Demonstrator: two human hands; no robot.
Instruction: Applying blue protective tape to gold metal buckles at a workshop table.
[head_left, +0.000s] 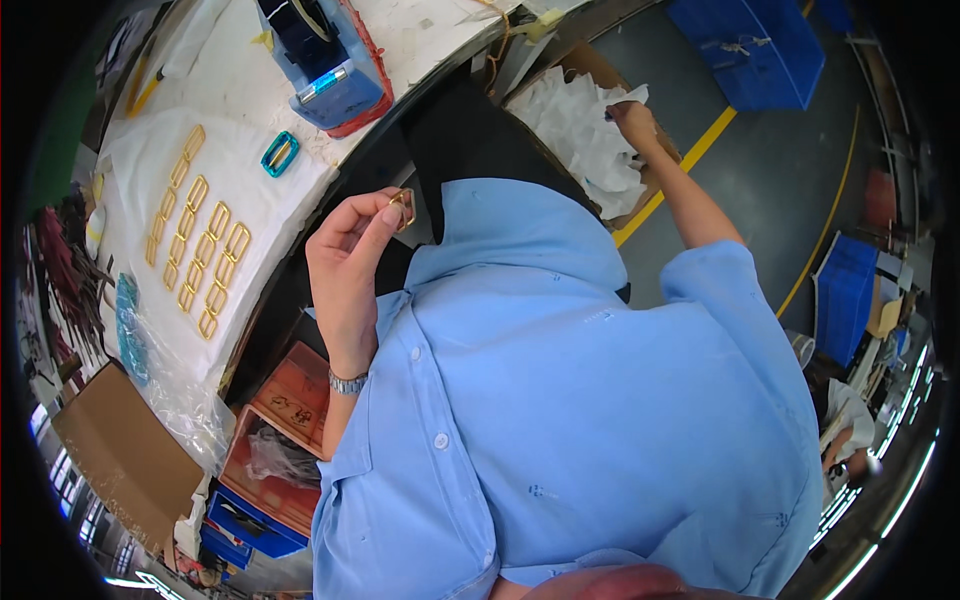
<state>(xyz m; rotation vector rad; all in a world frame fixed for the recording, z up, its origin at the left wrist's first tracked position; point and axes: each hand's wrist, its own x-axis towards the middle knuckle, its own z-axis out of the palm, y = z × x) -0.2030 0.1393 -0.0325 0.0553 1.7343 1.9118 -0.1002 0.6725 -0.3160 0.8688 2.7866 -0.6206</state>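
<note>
Fingertips of the left hand (345,265) pinch a gold buckle (402,207) upright; the right hand (633,122), well apart, closes on white tissue sheets (585,135) in a carton.

brown cardboard box (125,455) lower left | orange printed carton (300,390) beside it | clear bag (180,385), perhaps empty

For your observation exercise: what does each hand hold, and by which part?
Left hand pinches a gold buckle by its edge; right hand grips white paper by its edge.
</note>
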